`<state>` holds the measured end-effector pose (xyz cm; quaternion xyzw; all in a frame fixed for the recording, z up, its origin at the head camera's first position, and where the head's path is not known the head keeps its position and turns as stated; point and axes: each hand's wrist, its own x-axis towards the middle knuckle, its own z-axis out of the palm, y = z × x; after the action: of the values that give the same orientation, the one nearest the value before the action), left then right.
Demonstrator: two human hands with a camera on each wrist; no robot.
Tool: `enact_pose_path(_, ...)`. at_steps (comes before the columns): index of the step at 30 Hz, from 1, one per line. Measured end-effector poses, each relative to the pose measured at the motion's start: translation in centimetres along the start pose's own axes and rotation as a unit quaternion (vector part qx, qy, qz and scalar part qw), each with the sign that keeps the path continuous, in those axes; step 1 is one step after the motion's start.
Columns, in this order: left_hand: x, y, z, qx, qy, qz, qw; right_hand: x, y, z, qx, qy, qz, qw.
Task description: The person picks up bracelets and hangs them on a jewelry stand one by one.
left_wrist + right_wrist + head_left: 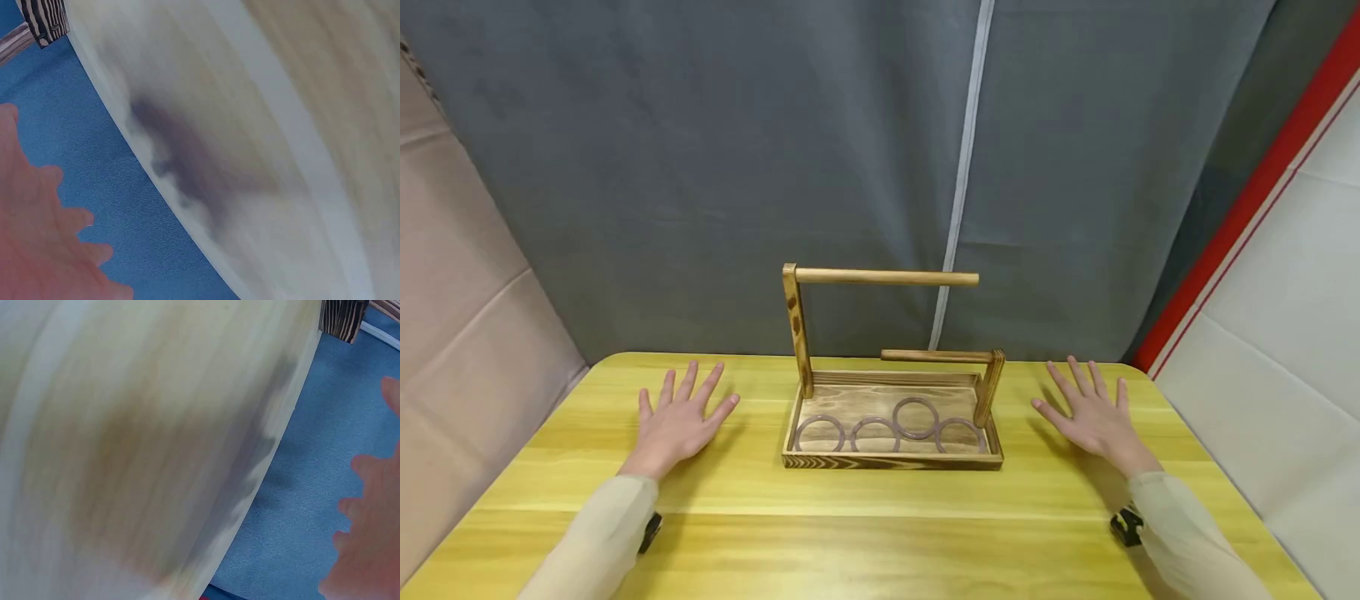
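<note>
A wooden rack [892, 462] with a shallow tray base stands in the middle of the table in the head view. Several purplish rings [915, 418] lie in its tray. Left of it, my left hand [676, 427] is held over the table with its fingers spread, holding nothing. On the other side, my right hand [1093, 418] is spread in the same way and also holds nothing. Both hands are apart from the rack. Each wrist view shows its hand at the edge, the left [50, 237] and the right [375, 531], above its shadow.
A tall post on the rack's left carries a long bar [887, 277] pointing right. The shorter right post carries a lower bar [936, 356] pointing left. Behind the yellow wooden table [880, 533] hangs a grey curtain [700, 183]. Pale panels stand at both sides.
</note>
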<state>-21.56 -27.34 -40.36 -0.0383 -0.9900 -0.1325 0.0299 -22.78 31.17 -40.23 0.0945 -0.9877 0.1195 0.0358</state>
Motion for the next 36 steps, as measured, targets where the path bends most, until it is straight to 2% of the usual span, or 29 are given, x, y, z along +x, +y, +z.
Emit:
enact_pose_path(11,-0.2,0.9,0.1,0.005,0.0,0.015,0.9999,-1.0,-0.2,0.1,0.003,0.019,-0.006,1.0)
enact_pose_path(17,-0.3,2.2,0.4,0.011,-0.003,0.026,0.9996,-1.2,-0.6,0.1,0.002,0.013,-0.012,1.0)
enact_pose_path(26,-0.4,4.6,1.2,0.003,-0.015,0.05,0.9987,-1.1,-2.3,0.3,0.019,0.006,-0.036,0.999)
enact_pose_path(32,-0.9,5.7,1.8,0.005,-0.021,0.075,0.9969,-1.0,-3.4,1.0,0.058,-0.003,-0.079,0.995)
enact_pose_path(36,-1.5,6.3,2.2,-0.018,-0.042,0.1,0.9939,-0.9,-4.1,1.7,0.13,-0.039,-0.14,0.981)
